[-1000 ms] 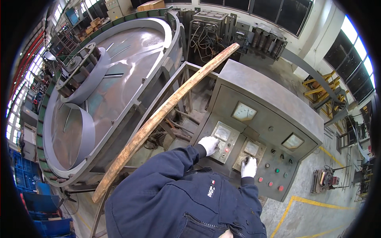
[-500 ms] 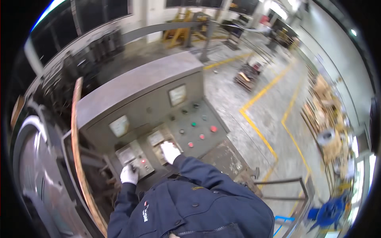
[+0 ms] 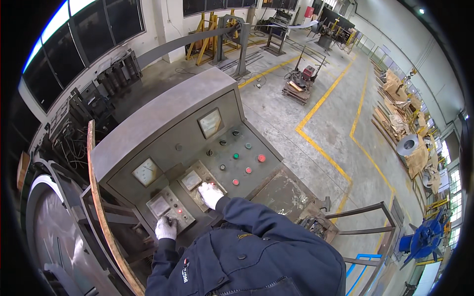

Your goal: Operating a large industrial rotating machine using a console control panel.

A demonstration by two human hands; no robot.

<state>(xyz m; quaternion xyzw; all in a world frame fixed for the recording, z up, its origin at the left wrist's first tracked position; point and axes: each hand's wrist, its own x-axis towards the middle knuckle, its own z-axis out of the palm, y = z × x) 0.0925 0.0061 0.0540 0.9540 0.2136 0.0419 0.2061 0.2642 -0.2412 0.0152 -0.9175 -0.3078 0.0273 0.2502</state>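
My left hand (image 3: 166, 229), in a white glove with darkened fingers, rests with curled fingers at the near edge of the left control module (image 3: 183, 223). That module has a small display and a lit red lamp. Against the right module (image 3: 191, 180) is my white-gloved right hand (image 3: 211, 196), its fingers bent together over the small controls. What either hand's fingertips hold is hidden. Both modules sit on a grey control console (image 3: 256, 143) with two gauges, black selector knobs, a green button (image 3: 236, 156) and several red buttons (image 3: 248, 170).
A rusty upright plate edge (image 3: 100, 207) and a large metal coil (image 3: 54, 232) stand at left. A metal strip (image 3: 182, 43) runs behind the console. Beyond are a wheeled cart (image 3: 300, 85) and yellow floor lines. At right are a railing (image 3: 360, 231) and a blue machine (image 3: 423, 238).
The head view has shifted slightly and become sharper. Both hands stay at their same modules, with little visible movement against the console.
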